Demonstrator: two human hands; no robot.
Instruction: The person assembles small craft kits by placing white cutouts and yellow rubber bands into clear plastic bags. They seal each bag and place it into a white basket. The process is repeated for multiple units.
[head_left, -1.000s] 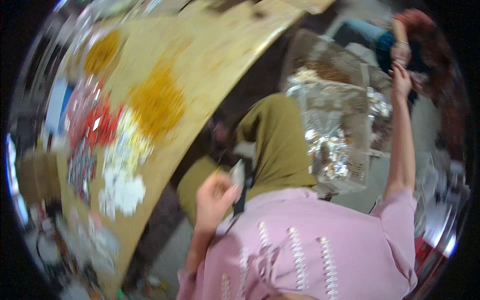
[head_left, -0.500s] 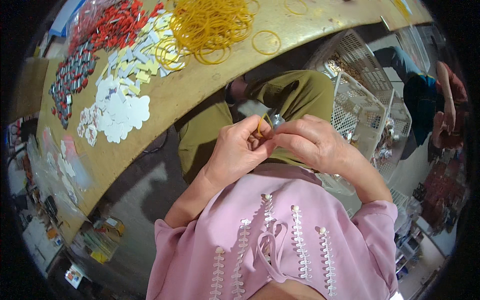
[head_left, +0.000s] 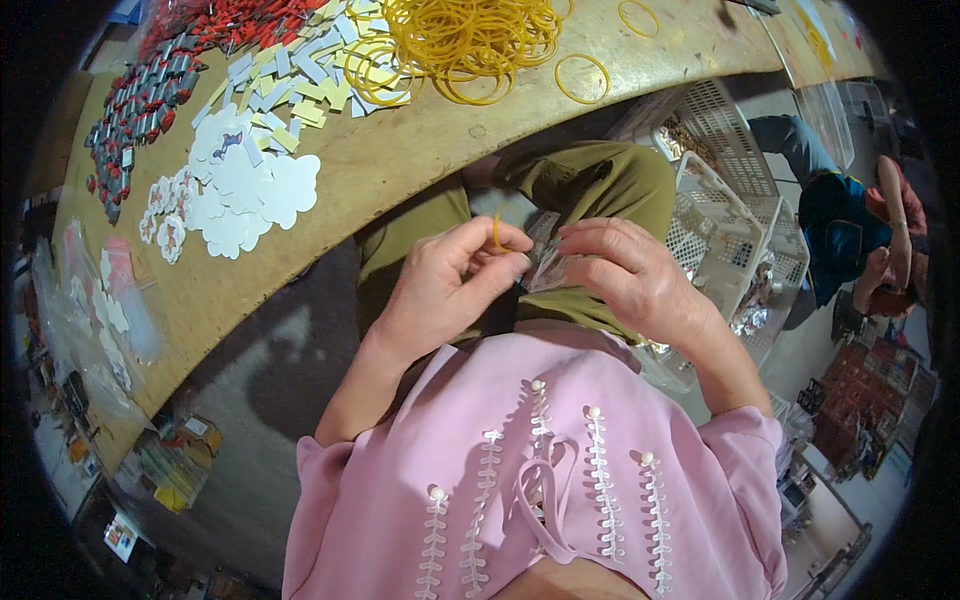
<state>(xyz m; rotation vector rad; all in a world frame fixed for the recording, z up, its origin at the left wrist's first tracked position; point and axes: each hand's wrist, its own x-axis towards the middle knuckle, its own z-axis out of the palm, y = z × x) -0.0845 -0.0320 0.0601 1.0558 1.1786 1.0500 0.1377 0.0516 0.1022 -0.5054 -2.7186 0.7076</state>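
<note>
My left hand point(head_left: 447, 285) is above my lap, its thumb and forefinger pinched together. A yellow rubber band point(head_left: 497, 232) stands up at the forefinger; the curled fingers hide part of it. Close by on the right, my right hand point(head_left: 640, 278) has its fingers bent and closed at the edge of a clear, crinkled plastic bag point(head_left: 543, 262). The bag sits in the gap between both hands, over my knees. What lies in the bag is too small to make out.
On the curved table point(head_left: 390, 185) ahead are a heap of yellow rubber bands point(head_left: 480, 45), white cloud-shaped cards point(head_left: 255, 195), small yellow and pale slips point(head_left: 300, 95) and grey-and-red parts point(head_left: 140, 105). White plastic baskets point(head_left: 715, 225) stand at my right. Beyond them another person's arm point(head_left: 893, 225) shows.
My hands have moved apart, the left one slightly leftward. More of the clear plastic shows between them. The view has shifted, so the table items appear further right and higher.
</note>
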